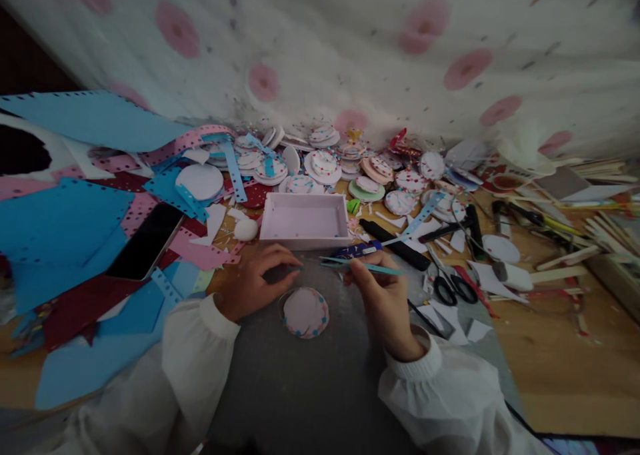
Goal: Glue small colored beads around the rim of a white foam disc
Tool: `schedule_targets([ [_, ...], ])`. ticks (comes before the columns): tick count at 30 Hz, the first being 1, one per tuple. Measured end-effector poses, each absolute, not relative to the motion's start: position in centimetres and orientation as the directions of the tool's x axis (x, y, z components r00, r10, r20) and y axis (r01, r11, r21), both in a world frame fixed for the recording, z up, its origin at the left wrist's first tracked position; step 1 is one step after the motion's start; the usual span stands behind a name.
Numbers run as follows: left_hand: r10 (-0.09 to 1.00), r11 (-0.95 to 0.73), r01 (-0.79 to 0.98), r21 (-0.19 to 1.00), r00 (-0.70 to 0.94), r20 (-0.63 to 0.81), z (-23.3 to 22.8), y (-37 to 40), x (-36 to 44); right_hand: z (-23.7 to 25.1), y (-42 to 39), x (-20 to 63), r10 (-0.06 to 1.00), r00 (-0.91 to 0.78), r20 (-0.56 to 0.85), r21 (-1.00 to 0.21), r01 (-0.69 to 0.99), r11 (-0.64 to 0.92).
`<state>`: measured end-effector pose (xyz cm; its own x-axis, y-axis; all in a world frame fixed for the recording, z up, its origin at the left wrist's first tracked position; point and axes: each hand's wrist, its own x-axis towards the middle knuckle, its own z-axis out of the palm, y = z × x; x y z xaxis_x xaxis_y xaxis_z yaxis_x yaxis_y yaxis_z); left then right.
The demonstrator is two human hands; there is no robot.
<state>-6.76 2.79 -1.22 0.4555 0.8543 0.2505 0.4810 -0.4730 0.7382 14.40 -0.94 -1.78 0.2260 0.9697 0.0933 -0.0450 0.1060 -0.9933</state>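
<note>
My right hand (383,302) grips teal tweezers (385,269) between thumb and fingers, their tips pointing left. Whether anything tiny sits at those tips is too dim to tell. Opposite them, my left hand (260,275) is curved with a gap between thumb and forefinger, and I see nothing in it. Below and between both hands, a round white paper disc (306,312) with red and blue dots around its rim lies on the grey mat (300,388). Just beyond the hands stands a shallow pale pink box (304,244), with a few tiny bits inside.
Decorated paper discs (323,167) are heaped along the curtain. Blue and pink sheets and a phone (146,242) lie left, beside a white ball (245,228). Black-handled scissors (454,288), a black stick-like tool (395,245), paper scraps and wooden sticks (565,258) crowd the right.
</note>
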Motion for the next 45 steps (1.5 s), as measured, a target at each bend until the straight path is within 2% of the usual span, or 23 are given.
schedule_targets([
  [5, 0.851, -0.358, 0.246, 0.901, 0.483, 0.206, -1.9, 2.8, -7.0, -2.2, -1.4, 13.7, 0.995, 0.099, 0.03, -0.993, -0.113, 0.041],
  [8, 0.843, -0.316, 0.163, 0.935, 0.5, 0.198, -2.3, 2.9, -7.1, -2.3, -1.6, 13.5, 0.999, 0.043, 0.01, -0.993, -0.115, 0.015],
  [16, 0.855, -0.302, 0.142, 0.943, 0.478, 0.202, -2.5, 3.1, -7.3, -2.0, -1.7, 13.3, 0.998, -0.002, -0.066, -0.992, -0.103, -0.066],
  [21, 0.859, -0.294, 0.121, 0.948, 0.468, 0.207, -2.7, 3.1, -7.2, -1.7, -1.8, 13.3, 0.995, -0.016, -0.098, -0.983, -0.152, -0.099],
  [28, 0.884, -0.246, 0.149, 0.958, 0.439, 0.159, -2.8, 3.1, -7.1, -1.7, -1.8, 13.1, 0.992, -0.02, -0.123, -0.979, -0.161, -0.125],
  [31, 0.902, -0.224, 0.165, 0.961, 0.409, 0.14, -2.7, 3.1, -7.1, -1.7, -1.8, 13.2, 0.994, -0.007, -0.113, -0.981, -0.159, -0.112],
  [34, 0.899, -0.267, 0.174, 0.948, 0.398, 0.18, -2.5, 3.0, -7.0, -1.7, -1.9, 13.3, 0.995, 0.003, -0.097, -0.985, -0.143, -0.096],
  [41, 0.879, -0.375, 0.291, 0.88, 0.413, 0.238, -2.1, 2.7, -6.8, -1.8, -2.1, 13.2, 0.998, -0.057, 0.042, -0.999, 0.032, 0.043],
  [45, 0.866, -0.407, 0.331, 0.851, 0.437, 0.245, -1.7, 2.8, -6.9, -1.7, -2.1, 13.4, 0.996, -0.029, 0.081, -0.993, 0.081, 0.084],
])
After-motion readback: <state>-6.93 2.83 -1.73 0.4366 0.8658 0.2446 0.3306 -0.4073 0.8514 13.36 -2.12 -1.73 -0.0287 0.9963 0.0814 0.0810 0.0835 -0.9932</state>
